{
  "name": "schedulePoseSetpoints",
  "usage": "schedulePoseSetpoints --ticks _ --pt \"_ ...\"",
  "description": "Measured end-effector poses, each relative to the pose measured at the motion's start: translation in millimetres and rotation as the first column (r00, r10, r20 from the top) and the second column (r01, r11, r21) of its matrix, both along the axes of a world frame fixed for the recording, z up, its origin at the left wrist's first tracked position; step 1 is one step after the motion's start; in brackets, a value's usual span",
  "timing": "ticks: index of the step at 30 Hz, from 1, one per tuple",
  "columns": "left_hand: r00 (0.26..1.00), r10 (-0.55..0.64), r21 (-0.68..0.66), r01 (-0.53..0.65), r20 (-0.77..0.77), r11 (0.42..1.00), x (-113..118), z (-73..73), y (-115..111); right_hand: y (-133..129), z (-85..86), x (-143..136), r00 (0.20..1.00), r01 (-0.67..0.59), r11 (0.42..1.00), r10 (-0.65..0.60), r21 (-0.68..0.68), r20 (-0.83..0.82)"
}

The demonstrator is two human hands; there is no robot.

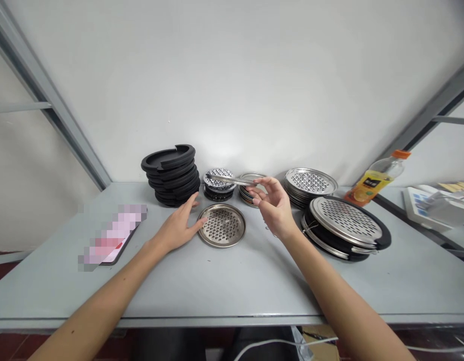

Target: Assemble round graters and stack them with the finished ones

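Note:
A round metal grater disc [222, 225] lies flat on the table in front of me. My left hand [179, 223] is open at its left side, thumb tip at the rim and fingers stretched toward the black ring stack [173, 175]. My right hand [275, 205] pinches a thin round metal disc [229, 179] by its right edge. That disc is raised and seen nearly edge-on, so its face is hidden. Behind it stand a stack of small grater discs [219, 193] and a stack of metal discs [249, 195], partly covered by my right hand.
To the right are a stack of larger grater discs [310, 183] and black-rimmed grater assemblies [346, 225]. An orange-capped juice bottle [378, 178] leans at the back right. A phone [119, 235], partly blurred, lies at the left. The grey table [216, 286] meets a white wall.

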State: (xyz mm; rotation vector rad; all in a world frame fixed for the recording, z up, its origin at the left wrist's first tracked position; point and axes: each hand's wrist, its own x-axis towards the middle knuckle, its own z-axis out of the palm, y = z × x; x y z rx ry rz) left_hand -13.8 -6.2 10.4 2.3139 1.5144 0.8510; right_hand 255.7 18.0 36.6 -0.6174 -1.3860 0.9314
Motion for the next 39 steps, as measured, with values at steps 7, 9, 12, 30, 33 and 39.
schedulePoseSetpoints --ticks 7,9,12,30,33,39 --pt "0.995 -0.016 0.009 0.015 0.099 1.000 3.3 1.5 -1.5 -6.0 4.4 -2.8 0.994 -0.084 0.996 0.081 -0.041 -0.068" --pt "0.993 0.004 0.030 -0.008 0.119 1.000 3.3 2.0 -0.7 -8.2 5.8 -4.4 0.986 -0.139 0.988 0.132 -0.062 -0.103" --pt "0.988 0.049 0.088 -0.062 0.144 0.994 1.9 2.1 1.8 -10.3 6.5 -6.5 0.974 -0.199 0.976 0.187 -0.084 -0.131" --pt "0.981 -0.016 0.415 -0.067 0.193 0.907 -0.5 6.1 1.4 -12.3 5.0 -9.8 0.952 -0.293 0.932 0.264 -0.213 -0.156" --pt "0.980 -0.035 0.420 -0.051 0.195 0.906 0.3 4.8 0.4 -11.7 5.4 -9.0 0.962 -0.264 0.935 0.236 -0.237 -0.138" --pt "0.972 -0.081 0.426 -0.021 0.221 0.905 -0.7 5.6 0.2 -5.2 0.1 -5.8 0.998 -0.057 0.980 0.050 -0.191 -0.041"
